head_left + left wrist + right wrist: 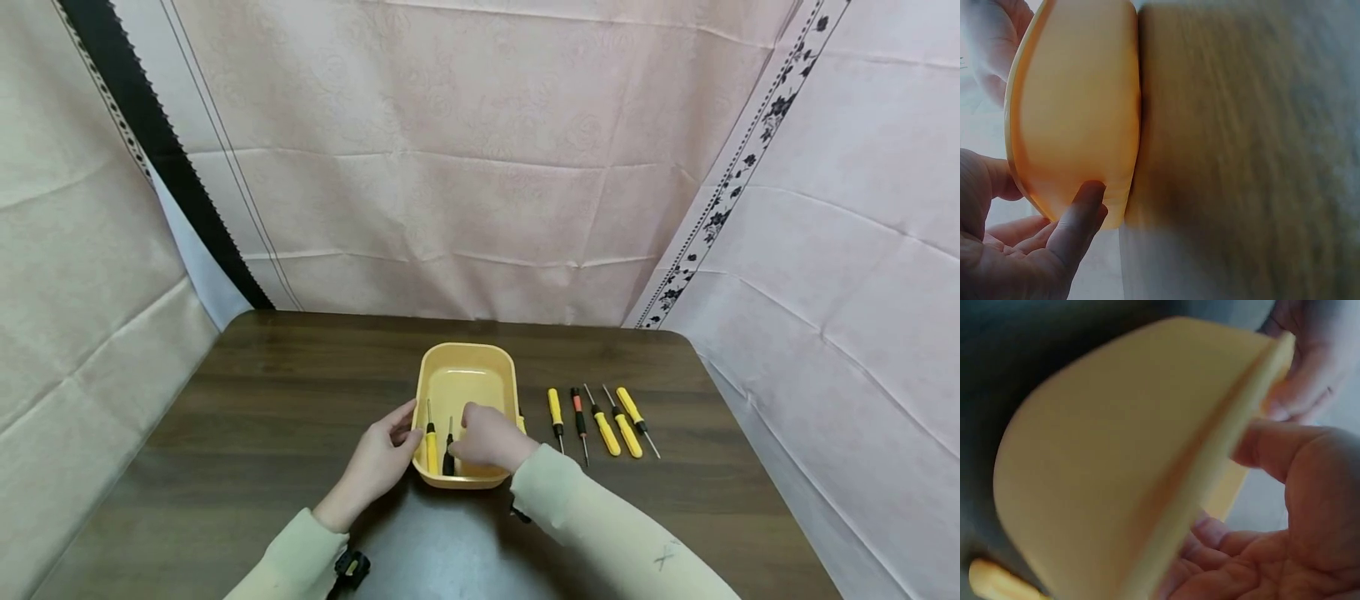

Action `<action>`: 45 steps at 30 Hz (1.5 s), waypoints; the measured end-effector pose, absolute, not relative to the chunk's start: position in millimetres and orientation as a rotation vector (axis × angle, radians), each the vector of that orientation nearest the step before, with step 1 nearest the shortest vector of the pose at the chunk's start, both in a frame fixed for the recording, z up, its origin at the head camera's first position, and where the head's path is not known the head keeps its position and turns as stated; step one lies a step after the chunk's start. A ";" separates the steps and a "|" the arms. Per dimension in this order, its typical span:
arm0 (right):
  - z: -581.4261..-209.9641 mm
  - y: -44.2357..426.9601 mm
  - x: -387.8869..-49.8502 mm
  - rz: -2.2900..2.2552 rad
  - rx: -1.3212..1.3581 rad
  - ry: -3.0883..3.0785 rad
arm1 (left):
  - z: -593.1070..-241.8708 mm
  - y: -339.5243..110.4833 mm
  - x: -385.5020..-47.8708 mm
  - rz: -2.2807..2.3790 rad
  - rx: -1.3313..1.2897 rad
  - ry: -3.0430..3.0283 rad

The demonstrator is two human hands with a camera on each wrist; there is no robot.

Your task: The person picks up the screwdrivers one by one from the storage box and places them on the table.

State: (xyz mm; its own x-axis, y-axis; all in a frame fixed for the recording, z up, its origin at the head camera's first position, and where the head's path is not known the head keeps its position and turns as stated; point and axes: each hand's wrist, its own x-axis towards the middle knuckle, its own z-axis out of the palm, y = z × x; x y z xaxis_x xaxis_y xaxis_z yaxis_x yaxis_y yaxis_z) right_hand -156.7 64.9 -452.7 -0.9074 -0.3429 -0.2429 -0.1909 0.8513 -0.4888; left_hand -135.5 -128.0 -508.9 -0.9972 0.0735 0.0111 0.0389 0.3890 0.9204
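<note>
A pale yellow plastic basket (469, 354) stands on the table, holding a yellow-handled screwdriver (432, 454) and a black-handled screwdriver (448, 462), side by side with shafts pointing away from me. My left hand (382, 454) holds the basket's left side. In the left wrist view its fingers (1079, 219) press the outer wall while the thumb is at the rim. Over the basket's right half is my right hand (491, 437), its thumb side right beside the black handle. The right wrist view shows its fingers and thumb spread apart; the tips are partly hidden behind the rim.
To the basket's right, a row of several screwdrivers lies on the brown wooden table (315, 375): a yellow one (555, 408), a red-and-black one (578, 412) and more yellow ones (606, 433). Pale cloth (450, 208) hangs behind and at both sides.
</note>
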 end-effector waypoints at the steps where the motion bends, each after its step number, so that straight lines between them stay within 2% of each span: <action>1: -455.0 62.2 -155.9 -0.648 -0.412 2.693 | -509.5 -127.9 -135.4 1.711 0.108 2.595; 7: -465.5 52.0 -153.2 -0.523 -0.474 2.684 | -511.5 -127.2 -135.4 1.717 0.131 2.607; 19: -474.5 44.0 -156.6 -0.478 -0.347 2.692 | -510.2 -129.2 -135.8 1.683 0.119 2.621; 27: -475.2 44.8 -158.4 -0.418 -0.375 2.717 | -510.2 -128.6 -135.5 1.687 0.126 2.627; 45: -446.0 92.7 -167.5 -0.740 -0.367 2.782 | -512.4 -127.9 -137.4 1.678 0.105 2.619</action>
